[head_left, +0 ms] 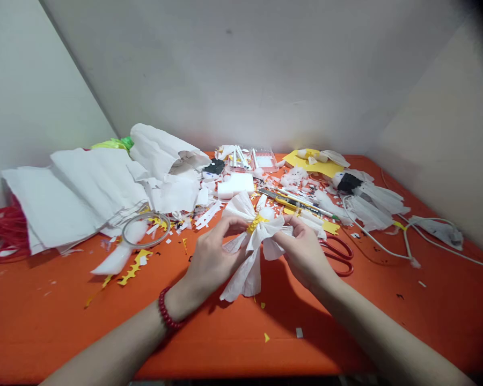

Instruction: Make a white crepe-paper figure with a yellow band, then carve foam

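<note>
White crepe flower [253,236] with a yellow fringed band at the middle. Orange table [64,321] strewn with white and yellow scraps. Red scissors [338,252], red bead bracelet [167,313], white paper stack [76,193], yellow sheet [306,161], possibly green ribbon [115,143] behind.

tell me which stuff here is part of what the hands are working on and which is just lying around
In hand:
- white paper flower with a yellow centre, pinched by the left hand and the right hand

Lying about:
- red scissors
- yellow knife
- stack of white paper
- wire ring
- white cable
- paper scraps
</note>
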### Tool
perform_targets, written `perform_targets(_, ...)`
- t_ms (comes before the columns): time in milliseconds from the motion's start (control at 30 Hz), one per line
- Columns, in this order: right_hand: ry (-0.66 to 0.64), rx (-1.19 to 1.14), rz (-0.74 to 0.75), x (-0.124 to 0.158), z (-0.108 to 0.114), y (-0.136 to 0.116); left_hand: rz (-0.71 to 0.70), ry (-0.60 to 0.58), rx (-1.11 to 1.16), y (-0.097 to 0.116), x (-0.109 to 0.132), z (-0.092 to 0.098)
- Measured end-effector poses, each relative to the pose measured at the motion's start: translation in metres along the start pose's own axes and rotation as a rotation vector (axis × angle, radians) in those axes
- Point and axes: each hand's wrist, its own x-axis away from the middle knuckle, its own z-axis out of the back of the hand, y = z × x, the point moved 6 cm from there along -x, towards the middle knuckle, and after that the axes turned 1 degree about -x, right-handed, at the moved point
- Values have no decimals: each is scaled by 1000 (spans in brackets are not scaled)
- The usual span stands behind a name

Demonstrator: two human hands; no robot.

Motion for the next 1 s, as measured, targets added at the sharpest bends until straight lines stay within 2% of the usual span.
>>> perform_targets(133, 23, 110, 74, 4, -2, -8, -21, 9, -30, 4, 1, 1)
perform_targets(267, 17, 263, 219, 7, -1, -26, 112, -16, 75, -3, -1, 0)
perform_targets(433, -18, 287, 199, 4, 2, -30, 235, -41, 208, -14, -3, -4)
perform_targets(600, -18, 326, 169, 4, 3, -27, 217, -55, 156, -13, -1, -6)
perform_targets(833, 15, 301, 156, 3, 3, -25, 94, -43, 83, -4, 1, -6)
perform_targets(1000, 20, 381, 168, 2, 5, -22, 81, -34, 9, -4, 2, -6)
